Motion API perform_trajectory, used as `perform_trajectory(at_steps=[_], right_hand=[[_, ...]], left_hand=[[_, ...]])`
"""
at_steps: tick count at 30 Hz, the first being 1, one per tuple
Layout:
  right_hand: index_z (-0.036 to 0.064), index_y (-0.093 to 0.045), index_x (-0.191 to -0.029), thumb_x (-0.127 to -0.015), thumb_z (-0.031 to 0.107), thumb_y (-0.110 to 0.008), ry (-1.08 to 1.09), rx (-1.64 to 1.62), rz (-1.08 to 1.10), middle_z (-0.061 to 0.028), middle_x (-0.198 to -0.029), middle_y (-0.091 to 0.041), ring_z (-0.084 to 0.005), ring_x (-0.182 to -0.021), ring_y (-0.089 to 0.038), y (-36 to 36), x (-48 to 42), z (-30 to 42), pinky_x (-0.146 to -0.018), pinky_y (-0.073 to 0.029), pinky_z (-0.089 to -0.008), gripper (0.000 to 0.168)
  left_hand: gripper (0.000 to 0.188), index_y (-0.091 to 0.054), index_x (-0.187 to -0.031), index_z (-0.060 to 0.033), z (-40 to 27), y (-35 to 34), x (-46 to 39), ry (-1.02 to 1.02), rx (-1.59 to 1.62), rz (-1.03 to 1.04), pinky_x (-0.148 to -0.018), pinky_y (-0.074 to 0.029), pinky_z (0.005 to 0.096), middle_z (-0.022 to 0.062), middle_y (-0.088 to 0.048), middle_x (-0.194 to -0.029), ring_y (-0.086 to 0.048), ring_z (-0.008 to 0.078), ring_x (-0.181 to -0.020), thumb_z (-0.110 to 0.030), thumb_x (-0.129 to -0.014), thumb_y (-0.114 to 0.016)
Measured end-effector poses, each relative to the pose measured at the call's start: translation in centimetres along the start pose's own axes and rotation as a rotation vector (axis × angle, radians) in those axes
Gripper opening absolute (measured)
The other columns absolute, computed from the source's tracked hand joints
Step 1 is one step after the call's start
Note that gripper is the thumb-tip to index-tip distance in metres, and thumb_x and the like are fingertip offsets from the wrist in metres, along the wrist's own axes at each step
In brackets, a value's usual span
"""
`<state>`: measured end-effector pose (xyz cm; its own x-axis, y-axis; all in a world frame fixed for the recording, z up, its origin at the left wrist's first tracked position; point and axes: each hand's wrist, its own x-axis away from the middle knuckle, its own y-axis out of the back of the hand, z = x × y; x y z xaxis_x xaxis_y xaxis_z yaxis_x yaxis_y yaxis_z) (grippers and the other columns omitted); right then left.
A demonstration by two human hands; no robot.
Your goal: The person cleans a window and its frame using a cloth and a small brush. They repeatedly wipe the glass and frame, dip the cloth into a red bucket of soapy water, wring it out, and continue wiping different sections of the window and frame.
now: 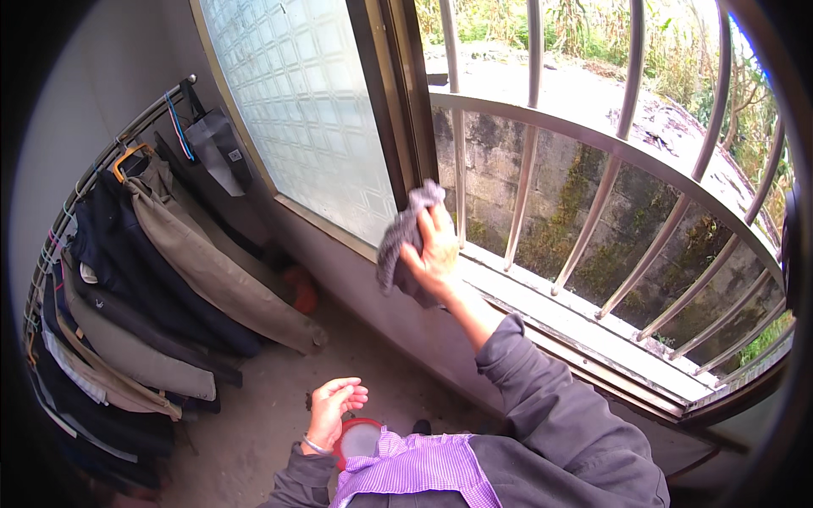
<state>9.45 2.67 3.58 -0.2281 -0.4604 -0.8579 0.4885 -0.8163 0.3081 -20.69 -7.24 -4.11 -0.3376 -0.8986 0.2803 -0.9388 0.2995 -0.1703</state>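
My right hand [435, 254] grips a crumpled grey cloth [400, 244] at the lower part of the dark window frame [406, 95]. The cloth hides that part of the frame, and I cannot tell whether it presses on it. To the left of the frame is a patterned frosted glass pane [305, 95]; to the right the window stands open onto metal bars. My left hand [333, 406] hangs free in front of my body, fingers loosely curled and apart, holding nothing. Below it on the floor is a red basin [362, 424] with whitish contents, partly hidden by my purple checked apron [413, 463].
A metal clothes rack [136, 124] full of jackets and trousers stands on the left, with a grey bag [219, 146] hung at its far end. Curved metal window bars [571, 127] bulge outward on the right, over a pale sill [540, 311]. Beyond is a mossy block wall [559, 184].
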Motion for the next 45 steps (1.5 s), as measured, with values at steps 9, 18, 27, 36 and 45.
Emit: perform_trajectory(at_steps=[9, 18, 27, 36, 45], right_hand=[[-0.001, -0.040, -0.128, -0.072, 0.031, -0.070, -0.425, 0.045, 0.358, -0.0239, -0.109, -0.058, -0.0381, -0.100, -0.058, 0.9, 8.4, -2.6, -0.089, -0.046, -0.0437, 0.071], [-0.003, -0.048, -0.109, -0.072, 0.039, -0.069, -0.581, 0.217, 0.689, -0.0258, -0.100, -0.062, -0.0398, -0.100, -0.059, 2.1, 3.2, -1.5, -0.087, -0.047, -0.0451, 0.060], [0.000, -0.050, -0.092, -0.071, 0.033, -0.068, -0.235, 0.405, 0.550, -0.0201, -0.079, -0.064, -0.0347, -0.079, -0.064, 0.0, 5.2, -0.7, -0.073, -0.050, -0.0440, 0.043], [0.000, -0.058, -0.109, -0.068, 0.012, -0.066, -0.644, -0.008, 0.398, -0.0172, -0.092, -0.066, -0.0276, -0.087, -0.064, 0.9, 4.3, -0.8, -0.081, -0.049, -0.0361, 0.043], [-0.003, -0.053, -0.118, -0.072, 0.003, -0.055, -0.750, -0.984, 0.319, -0.0062, -0.104, -0.062, -0.0134, -0.095, -0.059, 6.7, 9.4, -1.4, -0.087, -0.046, -0.0271, 0.046]], left_hand=[[0.020, -0.061, -0.107, 0.0042, 2.2, -0.1, 0.9, 0.022, 0.010, 0.017, -0.069, -0.054, 0.0278, 0.0153, -0.068, -0.091, -0.066, 0.0190, -0.076, -0.006, -0.091, -0.053], [0.021, -0.060, -0.108, 0.0042, 5.3, 2.7, 3.8, 0.094, 0.023, -0.052, -0.069, -0.053, 0.0267, 0.0147, -0.068, -0.092, -0.066, 0.0174, -0.076, -0.007, -0.092, -0.052], [0.024, -0.059, -0.110, 0.0053, 7.3, 2.3, 2.7, 0.184, -0.044, 0.014, -0.073, -0.055, 0.0278, 0.0167, -0.067, -0.095, -0.067, 0.0200, -0.081, -0.009, -0.094, -0.050], [0.025, -0.058, -0.113, 0.0043, 5.9, -1.5, -2.5, 0.256, -0.075, 0.201, -0.072, -0.054, 0.0266, 0.0154, -0.067, -0.095, -0.066, 0.0182, -0.081, -0.009, -0.094, -0.050], [0.066, -0.025, -0.143, -0.0007, 1.3, -7.2, -7.0, -0.296, 0.075, 0.269, -0.092, -0.048, 0.0346, 0.0171, -0.045, -0.133, -0.055, 0.0238, -0.111, -0.010, -0.089, -0.061]])
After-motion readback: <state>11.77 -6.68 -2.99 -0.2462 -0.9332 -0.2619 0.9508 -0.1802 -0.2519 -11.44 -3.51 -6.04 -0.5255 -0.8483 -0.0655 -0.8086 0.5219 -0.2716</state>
